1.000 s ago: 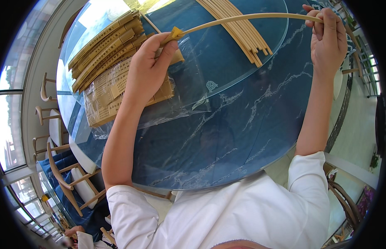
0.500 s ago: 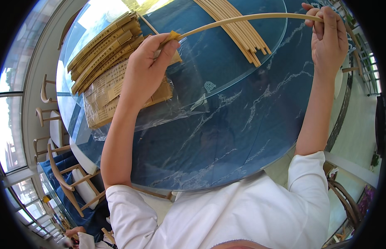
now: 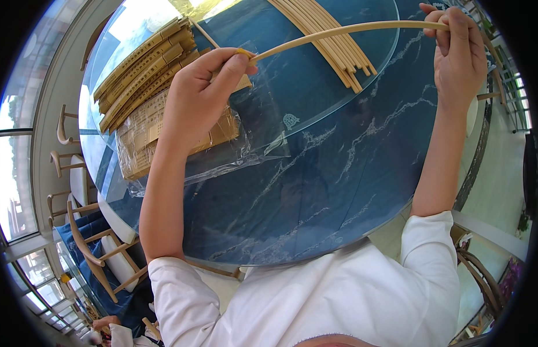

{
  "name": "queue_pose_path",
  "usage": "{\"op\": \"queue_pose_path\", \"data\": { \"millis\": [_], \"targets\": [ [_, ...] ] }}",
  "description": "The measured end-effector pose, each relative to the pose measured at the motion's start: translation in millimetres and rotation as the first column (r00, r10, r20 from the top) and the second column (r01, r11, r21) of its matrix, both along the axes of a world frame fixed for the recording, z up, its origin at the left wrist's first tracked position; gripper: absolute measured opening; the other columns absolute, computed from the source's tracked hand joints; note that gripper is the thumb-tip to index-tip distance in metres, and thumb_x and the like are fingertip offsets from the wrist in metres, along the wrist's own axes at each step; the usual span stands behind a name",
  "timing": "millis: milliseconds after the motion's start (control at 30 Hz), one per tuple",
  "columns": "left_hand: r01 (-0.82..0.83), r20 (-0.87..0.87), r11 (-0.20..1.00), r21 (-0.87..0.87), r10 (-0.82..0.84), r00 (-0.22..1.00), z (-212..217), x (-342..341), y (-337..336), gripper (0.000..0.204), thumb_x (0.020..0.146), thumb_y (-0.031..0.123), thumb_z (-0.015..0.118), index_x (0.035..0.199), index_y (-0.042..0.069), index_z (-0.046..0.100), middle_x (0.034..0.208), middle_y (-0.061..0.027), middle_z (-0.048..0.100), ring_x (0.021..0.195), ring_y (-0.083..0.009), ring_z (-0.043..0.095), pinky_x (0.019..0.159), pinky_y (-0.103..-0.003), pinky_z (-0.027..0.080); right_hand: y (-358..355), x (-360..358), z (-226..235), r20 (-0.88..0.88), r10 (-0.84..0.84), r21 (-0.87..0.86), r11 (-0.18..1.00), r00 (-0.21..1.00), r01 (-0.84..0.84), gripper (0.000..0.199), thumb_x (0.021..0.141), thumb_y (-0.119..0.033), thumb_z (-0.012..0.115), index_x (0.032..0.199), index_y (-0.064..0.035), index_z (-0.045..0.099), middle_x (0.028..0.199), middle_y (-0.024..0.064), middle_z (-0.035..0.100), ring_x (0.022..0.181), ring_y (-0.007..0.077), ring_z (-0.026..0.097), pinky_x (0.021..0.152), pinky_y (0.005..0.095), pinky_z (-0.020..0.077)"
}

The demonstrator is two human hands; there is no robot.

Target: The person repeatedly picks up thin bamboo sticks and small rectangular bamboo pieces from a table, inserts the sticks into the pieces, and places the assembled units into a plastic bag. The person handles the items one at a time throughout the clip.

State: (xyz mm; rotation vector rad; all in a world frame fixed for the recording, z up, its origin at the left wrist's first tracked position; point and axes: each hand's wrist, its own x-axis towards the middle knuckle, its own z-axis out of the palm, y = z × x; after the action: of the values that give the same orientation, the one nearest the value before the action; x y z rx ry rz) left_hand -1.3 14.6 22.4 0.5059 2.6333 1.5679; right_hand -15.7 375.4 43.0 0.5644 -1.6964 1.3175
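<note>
Stick [image 3: 384, 24], pale tan, slender, smooth and evenly thick, spans the two hands above the far part of the dark blue, white-veined surface [image 3: 315, 196]. Its outline arches toward the far edge; how much of this curve belongs to the wide-angle view cannot be told. The left grip [image 3: 202, 84] pinches one end between thumb and fingers, where a small yellow scrap [image 3: 244, 52] shows at the fingertips; the tip itself is hidden. The right grip [image 3: 461, 52], near the right edge of the surface, clasps the opposite end between thumb and bent fingers. The length between lies bare, higher at the right hand in this view than at the left, and crosses in front of a bundle of similar sticks [image 3: 338, 52] on the clear glass disc [image 3: 315, 87]. Toward the left edge of the surface: tan printed strips [image 3: 142, 66], stacked aslant, and, just beside them on the near side, a tan packet [image 3: 147, 136] in clear plastic [image 3: 223, 165], partly covered by the left forearm.
</note>
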Motion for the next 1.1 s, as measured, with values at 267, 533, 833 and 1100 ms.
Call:
{"op": "queue_pose_path", "data": {
  "millis": [267, 533, 833, 1100],
  "targets": [
    [0.141, -0.06, 0.99, -0.028, -0.143, 0.988, -2.9, -5.0, -11.3, 0.031, 0.111, 0.024, 0.067, 0.128, 0.0, 0.077, 0.107, -0.0087, 0.081, 0.098, -0.0137, 0.074, 0.079, -0.025, 0.055, -4.1, 13.5, 8.6, 0.237, -0.025, 0.188, 0.982, 0.971, -0.021, 0.031, 0.118, -0.027, 0.051, 0.095, -0.0089, 0.06, 0.064, -0.0033, 0.046, 0.059, 0.0095, 0.053, 0.079, 0.0313, 0.0557],
    [-0.008, -0.47, 0.946, -0.324, -0.154, 0.869, -7.6, -5.8, -10.9, 0.023, 0.109, 0.021, 0.067, 0.12, 0.007, 0.081, 0.095, -0.0055, 0.081, 0.086, -0.0179, 0.073, 0.115, -0.044, 0.049, -22.9, 9.1, -0.4, 0.591, 0.043, -0.013, 0.999, 0.806, -0.044, 0.036, 0.119, -0.03, 0.049, 0.094, -0.0059, 0.059, 0.069, -0.0002, 0.055, 0.063, 0.0085, 0.056, 0.064, 0.0245, 0.0479],
    [-0.109, -0.525, 0.89, -0.443, -0.159, 0.836, -3.8, -3.6, -21.6, 0.018, 0.108, 0.021, 0.067, 0.115, 0.009, 0.079, 0.085, -0.0069, 0.078, 0.08, -0.0235, 0.075, 0.125, -0.05, 0.04, 11.0, -12.9, -31.2, 0.631, 0.204, 0.124, 0.926, 0.748, -0.357, 0.023, 0.114, -0.029, 0.062, 0.111, -0.0077, 0.07, 0.085, -0.0009, 0.064, 0.094, 0.0108, 0.066, 0.096, 0.0282, 0.0511],
    [0.041, -0.327, 0.881, -0.472, -0.218, 0.919, 10.9, 1.5, -28.0, 0.021, 0.107, 0.011, 0.066, 0.125, 0.005, 0.075, 0.099, -0.0067, 0.081, 0.09, -0.0183, 0.076, 0.127, -0.044, 0.04, 12.1, -15.8, -31.7, 0.625, 0.189, 0.145, 0.925, 0.757, -0.351, 0.03, 0.111, -0.038, 0.066, 0.101, -0.0102, 0.072, 0.079, -0.0024, 0.063, 0.079, 0.0056, 0.058, 0.082, 0.0221, 0.0468]
  ]
}}
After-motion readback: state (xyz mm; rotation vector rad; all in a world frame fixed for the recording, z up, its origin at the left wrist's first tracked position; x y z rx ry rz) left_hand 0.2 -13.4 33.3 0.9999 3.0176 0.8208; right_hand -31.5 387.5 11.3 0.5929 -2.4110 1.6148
